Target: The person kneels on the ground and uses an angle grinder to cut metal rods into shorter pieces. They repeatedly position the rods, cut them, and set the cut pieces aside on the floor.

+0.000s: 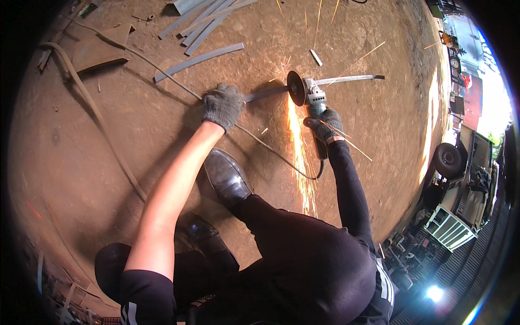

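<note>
My right hand [326,125], in a dark grey knit glove, is closed round the body of an angle grinder [316,97]. The grinder's dark disc [296,88] stands on edge against a flat metal bar [346,79] that lies across the ground. Orange sparks [297,141] stream from the contact toward me, and a few thin ones fly off the far side. At the bar's left end, my gloved left hand [223,105] is closed on it, hiding that end. The grinder's power cord [271,149] loops below and passes by my left hand.
Flat metal strips [199,62] lie on the ground at the far left, near a rusty plate [103,50]. A thick hose [89,100] runs down the left. Beyond the bar is a short offcut [316,57]. My black boot [226,176] is close by; a vehicle wheel [448,161] stands at right.
</note>
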Demonstrator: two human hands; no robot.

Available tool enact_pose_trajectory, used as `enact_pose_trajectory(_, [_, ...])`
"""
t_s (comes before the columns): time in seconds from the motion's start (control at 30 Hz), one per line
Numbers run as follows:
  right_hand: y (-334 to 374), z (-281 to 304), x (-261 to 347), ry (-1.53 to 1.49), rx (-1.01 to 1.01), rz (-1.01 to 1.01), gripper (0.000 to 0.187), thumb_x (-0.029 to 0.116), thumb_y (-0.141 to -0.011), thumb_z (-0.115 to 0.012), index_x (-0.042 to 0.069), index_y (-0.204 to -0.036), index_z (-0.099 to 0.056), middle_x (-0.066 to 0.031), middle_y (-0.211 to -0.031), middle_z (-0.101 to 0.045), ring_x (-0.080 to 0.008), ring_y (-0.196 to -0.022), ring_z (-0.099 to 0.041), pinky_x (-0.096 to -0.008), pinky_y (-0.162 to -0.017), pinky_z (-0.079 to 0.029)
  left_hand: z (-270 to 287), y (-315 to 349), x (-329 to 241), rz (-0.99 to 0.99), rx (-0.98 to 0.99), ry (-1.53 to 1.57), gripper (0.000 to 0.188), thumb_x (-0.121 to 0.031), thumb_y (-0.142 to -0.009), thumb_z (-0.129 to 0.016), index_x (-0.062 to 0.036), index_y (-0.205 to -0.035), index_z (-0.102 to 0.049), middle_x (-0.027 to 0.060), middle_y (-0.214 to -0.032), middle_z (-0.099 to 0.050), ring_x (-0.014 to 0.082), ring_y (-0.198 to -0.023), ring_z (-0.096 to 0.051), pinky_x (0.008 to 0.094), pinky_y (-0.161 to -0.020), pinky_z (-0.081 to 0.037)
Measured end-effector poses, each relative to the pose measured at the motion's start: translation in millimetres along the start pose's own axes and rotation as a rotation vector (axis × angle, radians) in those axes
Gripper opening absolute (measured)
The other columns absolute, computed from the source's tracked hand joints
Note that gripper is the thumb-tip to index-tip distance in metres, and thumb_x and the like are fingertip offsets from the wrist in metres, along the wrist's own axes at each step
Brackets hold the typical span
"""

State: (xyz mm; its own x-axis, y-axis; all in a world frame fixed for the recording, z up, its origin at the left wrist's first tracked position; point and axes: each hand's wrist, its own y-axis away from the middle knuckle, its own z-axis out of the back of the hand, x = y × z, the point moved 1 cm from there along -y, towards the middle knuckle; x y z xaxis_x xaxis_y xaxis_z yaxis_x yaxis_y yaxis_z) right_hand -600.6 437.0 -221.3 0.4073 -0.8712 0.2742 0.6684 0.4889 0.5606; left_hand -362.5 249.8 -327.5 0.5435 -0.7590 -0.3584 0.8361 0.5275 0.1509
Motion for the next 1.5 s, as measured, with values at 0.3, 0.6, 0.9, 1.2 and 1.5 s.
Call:
enact_pose_trajectory(0.3, [-13.0,-5.6,-11.0,0.007,-0.020,-0.007,0.066,0.034,-0.064,-0.089,0.000,-0.116,-0.067,-0.0211,-0.104,-0.073,-0.0362,-0.101,-0.070,-0.0434,-0.087,-0.055,5.1,-0.4,-2.9,0.001,0.015,-0.008,0.028,-0.037,-0.088,-0.067,-0.0108,-0.096,-0.073,0.0087,-0.101,-0.067,0.0293,-0.102,-0.061,0.0442,-0.085,-0.053])
enact_pose_trajectory(0.6, [-11.1,-9.3,-12.8,-0.098,-0.002,-0.060,0.056,0.023,-0.067,-0.086,0.001,-0.115,-0.067,-0.0183,-0.104,-0.074,-0.0295,-0.097,-0.071,-0.0393,-0.085,-0.055,8.0,0.2,-8.1,0.014,0.039,-0.047,0.029,-0.038,-0.089,-0.067,-0.0110,-0.097,-0.073,0.0080,-0.101,-0.067,0.0288,-0.102,-0.061,0.0443,-0.083,-0.053])
enact_pose_trajectory(0.9, [0.4,-4.1,-10.7,0.043,-0.063,-0.046,0.057,0.026,-0.066,-0.086,0.000,-0.113,-0.068,-0.0178,-0.101,-0.074,-0.0294,-0.093,-0.072,-0.0408,-0.084,-0.056,4.6,-1.9,-7.9,0.023,0.025,-0.041,0.029,-0.039,-0.088,-0.067,-0.0114,-0.095,-0.073,0.0071,-0.102,-0.066,0.0286,-0.102,-0.060,0.0449,-0.082,-0.053])
enact_pose_trajectory(1.2, [9.1,-10.1,-13.2,-0.132,-0.014,-0.046,0.059,0.036,-0.064,-0.087,-0.002,-0.107,-0.069,-0.0228,-0.100,-0.073,-0.0365,-0.095,-0.071,-0.0429,-0.084,-0.056,0.8,-0.6,-4.1,0.000,-0.003,-0.010,0.026,-0.037,-0.088,-0.068,-0.0122,-0.094,-0.073,0.0073,-0.100,-0.066,0.0292,-0.102,-0.060,0.0453,-0.083,-0.053])
enact_pose_trajectory(1.5, [-5.0,-13.5,-14.8,-0.114,-0.021,0.017,0.056,0.027,-0.065,-0.084,-0.002,-0.110,-0.069,-0.0186,-0.099,-0.074,-0.0296,-0.090,-0.072,-0.0404,-0.079,-0.055,2.1,-0.4,-0.3,0.009,0.022,-0.036,0.027,-0.037,-0.090,-0.066,-0.0118,-0.095,-0.073,0.0076,-0.101,-0.067,0.0291,-0.103,-0.060,0.0437,-0.084,-0.053])
